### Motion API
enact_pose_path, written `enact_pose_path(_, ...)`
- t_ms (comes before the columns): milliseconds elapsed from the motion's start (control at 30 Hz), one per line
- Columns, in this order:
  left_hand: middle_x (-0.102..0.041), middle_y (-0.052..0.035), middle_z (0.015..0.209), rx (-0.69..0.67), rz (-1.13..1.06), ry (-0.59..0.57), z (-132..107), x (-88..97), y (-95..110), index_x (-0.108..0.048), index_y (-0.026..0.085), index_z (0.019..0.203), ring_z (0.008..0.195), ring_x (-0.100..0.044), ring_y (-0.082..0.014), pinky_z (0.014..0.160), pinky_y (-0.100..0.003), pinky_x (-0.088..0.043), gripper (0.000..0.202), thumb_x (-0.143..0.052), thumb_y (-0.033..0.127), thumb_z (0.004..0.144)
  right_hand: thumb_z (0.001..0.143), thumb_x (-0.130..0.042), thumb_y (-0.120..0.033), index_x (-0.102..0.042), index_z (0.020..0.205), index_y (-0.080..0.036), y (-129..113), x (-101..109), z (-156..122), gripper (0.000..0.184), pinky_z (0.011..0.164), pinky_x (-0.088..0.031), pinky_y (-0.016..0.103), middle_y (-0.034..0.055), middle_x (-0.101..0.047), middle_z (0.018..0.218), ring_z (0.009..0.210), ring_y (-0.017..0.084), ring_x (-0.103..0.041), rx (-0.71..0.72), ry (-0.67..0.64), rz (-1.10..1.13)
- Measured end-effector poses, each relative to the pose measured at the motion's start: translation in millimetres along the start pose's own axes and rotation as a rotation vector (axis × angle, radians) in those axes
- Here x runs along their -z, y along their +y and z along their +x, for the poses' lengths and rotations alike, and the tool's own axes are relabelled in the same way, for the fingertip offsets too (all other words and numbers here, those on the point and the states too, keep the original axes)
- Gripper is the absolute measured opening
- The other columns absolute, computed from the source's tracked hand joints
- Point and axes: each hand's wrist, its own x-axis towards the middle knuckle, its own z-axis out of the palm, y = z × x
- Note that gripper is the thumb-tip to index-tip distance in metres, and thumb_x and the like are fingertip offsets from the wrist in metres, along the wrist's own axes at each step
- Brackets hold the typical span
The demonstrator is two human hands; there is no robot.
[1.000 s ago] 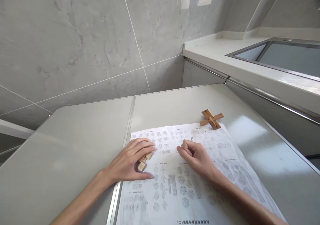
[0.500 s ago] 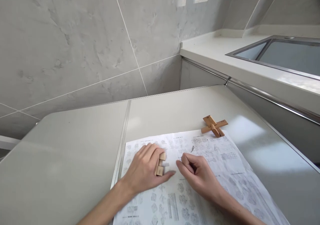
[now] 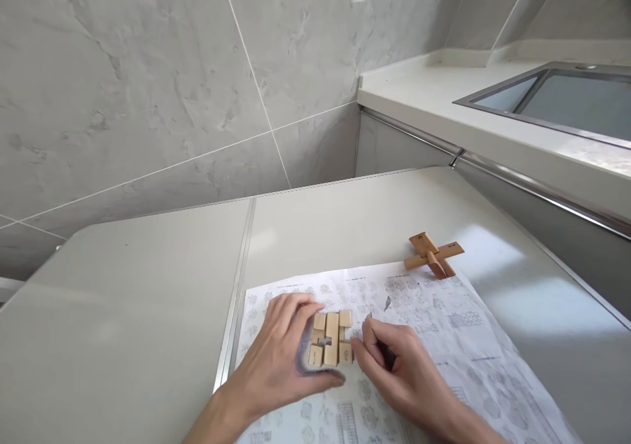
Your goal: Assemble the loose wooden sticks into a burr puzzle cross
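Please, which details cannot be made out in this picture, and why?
All in the head view:
Right hand: its curled fingers hide whether anything is inside.
Wooden pieces beside the left hand: their marks are too small to read.
Paper sheet: print too small and faint to read; near side cut off by the bottom edge.
Metal frame in the counter: cut off by the right edge.

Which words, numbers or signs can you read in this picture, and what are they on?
None can be read for sure.
Paper sheet: rows of tiny headings and labels beside the drawings, too small and blurred to read.
Brown wooden cross: dark marks on two arms, too small to make out.
Pale wooden pieces between the hands: faint marks on the two nearest ends, too small to tell.
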Motion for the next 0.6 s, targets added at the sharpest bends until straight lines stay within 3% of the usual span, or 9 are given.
enact_pose_path(100,-0.058,-0.0088,0.133,0.11,-0.032,0.044,-13,4.6,-12,-0.064,0.035,0.134,0.128,-0.055,-0.0382,0.103,-0.053,-0.056,0.074,-0.1,0.05,0.072,0.101,-0.057,-0.017,-0.035,0.079,-0.026,2,1,-2,0.032,0.05,-0.029,0.024,-0.0091,-0.041,0.063,0.049,0.009,-0.038,0.147,-0.054,-0.192)
enact_pose_path(200,-0.062,-0.006,0.122,0.208,-0.181,0.081,-20,7.7,-13,-0.065,0.037,0.134,0.114,-0.062,-0.0322,0.098,-0.047,-0.058,0.074,-0.099,0.056,0.071,0.1,-0.065,-0.024,-0.05,0.099,-0.024,5,3,-4,0.016,0.05,-0.032,0.025,-0.0098,-0.049,0.066,0.048,0.01,-0.043,0.294,-0.061,-0.385)
enact_pose_path(300,-0.066,-0.0033,0.113,0.24,-0.34,0.094,-20,11.9,-7,-0.065,0.037,0.133,0.101,-0.065,-0.0269,0.093,-0.041,-0.059,0.074,-0.098,0.059,0.07,0.104,-0.069,-0.034,-0.055,0.113,-0.022,8,4,-4,0.021,0.05,-0.034,0.027,-0.0074,-0.057,0.069,0.05,0.013,-0.052,0.35,-0.064,-0.478)
enact_pose_path(400,-0.068,-0.0045,0.125,0.241,-0.434,0.104,-18,12.9,-3,-0.066,0.037,0.131,0.111,-0.067,-0.0288,0.101,-0.042,-0.057,0.072,-0.1,0.055,0.07,0.106,-0.069,-0.036,-0.057,0.107,-0.022,10,3,-3,0.018,0.049,-0.033,0.029,-0.0045,-0.063,0.071,0.052,0.016,-0.059,0.404,-0.062,-0.528)
enact_pose_path(500,-0.066,-0.0054,0.142,0.311,-0.547,0.078,-19,9.1,-1,-0.061,0.038,0.136,0.12,-0.07,-0.0289,0.112,-0.045,-0.054,0.066,-0.095,0.047,0.08,0.107,-0.065,-0.03,-0.059,0.102,-0.022,9,3,-2,0.011,0.048,-0.034,0.03,-0.0048,-0.061,0.068,0.051,0.015,-0.058,0.415,-0.037,-0.533)
enact_pose_path(600,-0.072,-0.006,0.137,0.412,-0.643,0.067,-22,4.1,0,-0.056,0.037,0.14,0.117,-0.075,-0.0286,0.11,-0.046,-0.057,0.067,-0.091,0.044,0.083,0.105,-0.063,-0.023,-0.061,0.104,-0.022,7,4,-2,0.002,0.047,-0.038,0.027,-0.0074,-0.058,0.063,0.046,0.012,-0.055,0.372,0.002,-0.47)
